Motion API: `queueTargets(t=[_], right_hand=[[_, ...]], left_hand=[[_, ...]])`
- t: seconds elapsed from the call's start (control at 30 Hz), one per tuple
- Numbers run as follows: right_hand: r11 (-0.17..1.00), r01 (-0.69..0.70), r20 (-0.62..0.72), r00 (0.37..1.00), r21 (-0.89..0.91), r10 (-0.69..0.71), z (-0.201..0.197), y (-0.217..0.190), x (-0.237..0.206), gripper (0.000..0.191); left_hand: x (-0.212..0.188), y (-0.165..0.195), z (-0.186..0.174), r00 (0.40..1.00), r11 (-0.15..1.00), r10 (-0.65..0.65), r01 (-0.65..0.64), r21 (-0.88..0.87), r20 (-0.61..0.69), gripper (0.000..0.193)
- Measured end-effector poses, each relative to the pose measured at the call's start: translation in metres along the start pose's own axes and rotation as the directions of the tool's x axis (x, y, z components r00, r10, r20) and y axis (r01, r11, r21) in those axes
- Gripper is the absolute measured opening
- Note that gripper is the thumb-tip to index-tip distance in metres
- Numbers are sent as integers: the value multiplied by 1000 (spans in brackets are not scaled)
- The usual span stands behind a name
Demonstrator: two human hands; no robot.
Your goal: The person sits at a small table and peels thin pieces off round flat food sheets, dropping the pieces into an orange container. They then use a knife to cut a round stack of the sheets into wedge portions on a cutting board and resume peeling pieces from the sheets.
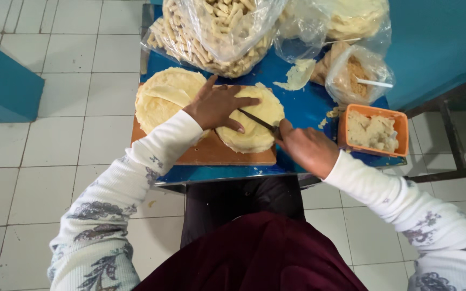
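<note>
A person seated at a small blue table (303, 110) worked a knife (257, 120) across a stack of pale round flatbreads (254, 126) that lay on a wooden cutting board (211, 153) at the centre of the tabletop. The left hand (219, 106) reached in from seven o'clock, wrist straight, palm down and fingers spread flat over the stack, the index finger pointing toward three o'clock along the top of the bread and the thumb raised toward twelve. The right hand (308, 148) came in from four o'clock with its back to the camera, fingers curled shut around the knife's handle; the dark blade ran toward ten o'clock and rested on the stack just beside the left fingertips. Both arms wore white sleeves with a grey flower print. A second stack of flatbreads (163, 97) sat on the board at nine o'clock from the first, touching it. At twelve o'clock stood a clear bag of pale sticks (211, 37); at two o'clock, a small bag of brown crumbs (354, 75); at three o'clock, an orange tub (373, 129) of pale mash. White floor tiles (55, 134) surrounded the table.
</note>
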State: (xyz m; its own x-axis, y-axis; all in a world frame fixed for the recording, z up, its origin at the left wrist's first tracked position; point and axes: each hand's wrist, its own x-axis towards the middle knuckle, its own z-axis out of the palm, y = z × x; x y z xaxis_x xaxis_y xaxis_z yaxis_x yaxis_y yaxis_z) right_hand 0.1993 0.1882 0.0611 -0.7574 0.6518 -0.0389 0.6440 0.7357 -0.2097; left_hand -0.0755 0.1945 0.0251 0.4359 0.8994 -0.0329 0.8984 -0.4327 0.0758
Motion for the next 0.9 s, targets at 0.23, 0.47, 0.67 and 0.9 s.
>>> queueTargets(t=[0.23, 0.47, 0.67, 0.9], right_hand=[[997, 70, -119, 990, -19, -72, 17, 9, 0, 28], [981, 159, -44, 985, -115, -165, 14, 21, 3, 36], [970, 146, -24, 988, -197, -154, 5, 22, -19, 37], [993, 101, -2, 995, -63, -102, 13, 13, -6, 33]], left_hand=[[-28, 86, 30, 841, 984, -170, 117, -136, -513, 53], [-41, 129, 52, 747, 963, -262, 245, -114, -611, 72], [-47, 129, 56, 756, 981, -160, 193, -17, -635, 94], [-46, 131, 58, 789, 983, -155, 181, -16, -595, 99]])
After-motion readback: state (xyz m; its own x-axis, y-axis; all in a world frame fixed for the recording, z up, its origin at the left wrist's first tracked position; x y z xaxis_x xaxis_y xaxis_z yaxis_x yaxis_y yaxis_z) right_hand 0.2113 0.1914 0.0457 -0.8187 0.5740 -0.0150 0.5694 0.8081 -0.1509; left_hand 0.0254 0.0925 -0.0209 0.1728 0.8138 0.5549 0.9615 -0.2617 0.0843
